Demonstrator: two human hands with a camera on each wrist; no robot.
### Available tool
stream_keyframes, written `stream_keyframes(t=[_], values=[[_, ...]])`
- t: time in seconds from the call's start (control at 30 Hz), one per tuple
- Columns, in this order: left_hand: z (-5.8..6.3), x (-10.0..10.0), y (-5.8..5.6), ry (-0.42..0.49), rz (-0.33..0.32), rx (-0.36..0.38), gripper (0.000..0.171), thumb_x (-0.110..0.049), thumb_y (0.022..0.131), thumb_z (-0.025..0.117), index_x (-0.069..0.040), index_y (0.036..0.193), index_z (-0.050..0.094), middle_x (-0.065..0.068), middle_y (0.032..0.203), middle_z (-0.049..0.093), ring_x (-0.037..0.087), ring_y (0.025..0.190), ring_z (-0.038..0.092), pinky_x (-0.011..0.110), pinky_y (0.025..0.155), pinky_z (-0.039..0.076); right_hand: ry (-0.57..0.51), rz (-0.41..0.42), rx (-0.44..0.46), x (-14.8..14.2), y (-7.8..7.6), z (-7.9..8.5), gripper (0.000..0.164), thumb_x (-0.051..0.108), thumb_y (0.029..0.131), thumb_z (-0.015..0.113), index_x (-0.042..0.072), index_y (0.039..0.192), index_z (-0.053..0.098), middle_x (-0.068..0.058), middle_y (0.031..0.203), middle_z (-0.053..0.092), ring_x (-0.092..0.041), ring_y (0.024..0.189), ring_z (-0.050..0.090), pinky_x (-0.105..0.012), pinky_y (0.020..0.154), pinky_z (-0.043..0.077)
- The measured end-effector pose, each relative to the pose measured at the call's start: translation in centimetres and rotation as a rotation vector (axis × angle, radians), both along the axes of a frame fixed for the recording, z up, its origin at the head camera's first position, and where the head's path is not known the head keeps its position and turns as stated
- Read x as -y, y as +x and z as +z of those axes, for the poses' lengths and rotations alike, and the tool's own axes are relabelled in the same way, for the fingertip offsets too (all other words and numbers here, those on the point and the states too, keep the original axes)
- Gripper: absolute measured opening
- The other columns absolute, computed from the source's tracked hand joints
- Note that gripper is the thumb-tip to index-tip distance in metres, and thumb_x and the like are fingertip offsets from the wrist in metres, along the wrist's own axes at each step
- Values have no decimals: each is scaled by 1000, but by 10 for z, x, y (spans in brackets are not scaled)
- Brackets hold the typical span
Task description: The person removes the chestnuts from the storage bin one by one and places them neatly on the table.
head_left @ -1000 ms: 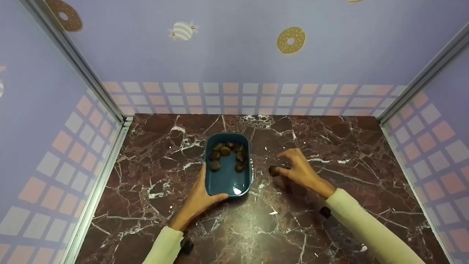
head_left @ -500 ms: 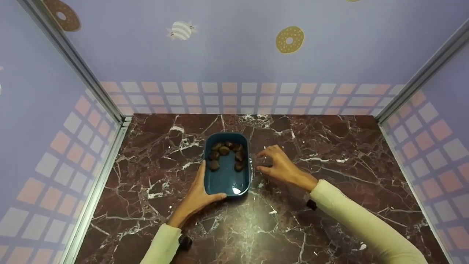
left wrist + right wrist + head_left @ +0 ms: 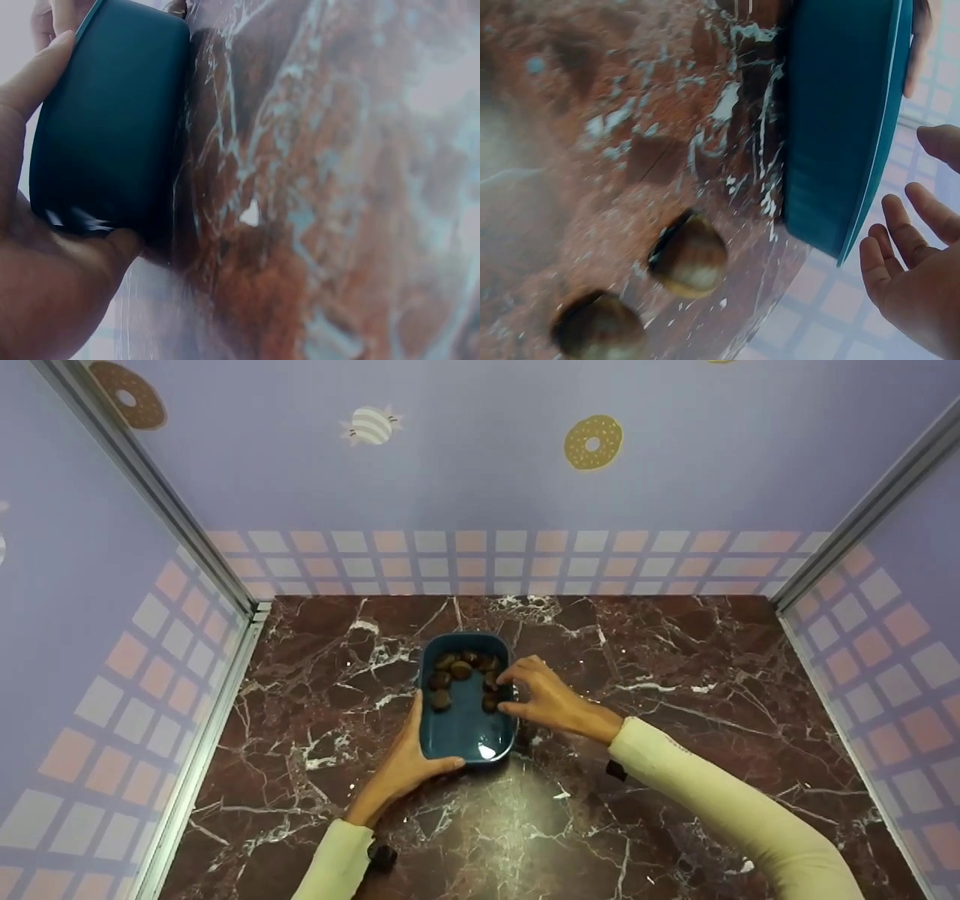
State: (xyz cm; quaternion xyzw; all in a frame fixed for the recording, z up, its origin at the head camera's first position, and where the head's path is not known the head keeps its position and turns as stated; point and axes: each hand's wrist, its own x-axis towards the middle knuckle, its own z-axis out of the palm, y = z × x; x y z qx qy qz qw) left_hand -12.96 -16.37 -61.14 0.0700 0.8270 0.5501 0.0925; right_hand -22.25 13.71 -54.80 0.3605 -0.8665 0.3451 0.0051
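Note:
A deep teal plastic tub [image 3: 469, 735] stands on the marble table, several brown clam-like shells [image 3: 460, 669] lying along its far end and sides. My left hand [image 3: 401, 765] grips the tub's near left corner, fingers along the left wall and thumb across the near wall [image 3: 105, 150]. My right hand [image 3: 551, 701] reaches over the tub's right rim, fingertips and thumb above the shells there. In the right wrist view its fingers [image 3: 901, 225] are spread apart from the thumb, nothing between them. Two more brown shells [image 3: 690, 256] lie on the table beside the tub, hidden in the head view.
Marble tabletop [image 3: 337, 780] surrounds the tub. A lilac back wall [image 3: 480, 472] with a checkered band rises behind the table, and metal-framed side panels [image 3: 172, 487] close it in on left and right.
My right hand has moved left from a shell on the table, which its thumb overlapped, to over the tub's right rim. That shell is out of sight in the head view. My left hand stays put.

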Motion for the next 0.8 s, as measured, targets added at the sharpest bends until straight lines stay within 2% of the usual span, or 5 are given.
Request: stream_keyframes(t=[0.2,0.33,0.47,0.67,0.8], values=[[0,-1,0,33,-5,26,143,-36,84,99,-21,179,-7,17,184,-3,44,168,6,69,131,17,30,29,-6,17,-4,-2,39,21,94,88,-2,124,76,-15,125,71,-34,121,59,-52,107,50],[-1,-1,0,50,-5,29,142,-34,84,99,-21,179,-7,16,184,-3,43,169,7,68,131,16,43,43,2,29,-7,-4,38,17,94,89,-1,125,76,-16,120,70,-33,116,59,-51,102,51],[-2,-1,0,62,-7,22,142,-32,84,99,-21,179,-7,16,184,-3,42,168,8,66,132,16,43,37,15,39,-10,-9,38,16,94,89,-1,126,76,-16,123,70,-32,116,58,-50,100,52],[-1,0,1,64,-3,10,143,-33,84,99,-24,179,-8,17,184,-4,45,168,8,69,131,16,42,55,52,55,-15,-17,42,15,95,88,-5,129,74,-20,131,69,-38,123,59,-54,106,52],[-2,0,1,49,0,-16,144,-33,83,99,-28,178,-8,21,184,-1,49,166,13,71,129,20,90,58,63,63,-18,-21,44,17,95,88,-5,130,74,-21,132,69,-39,125,58,-56,112,49]])
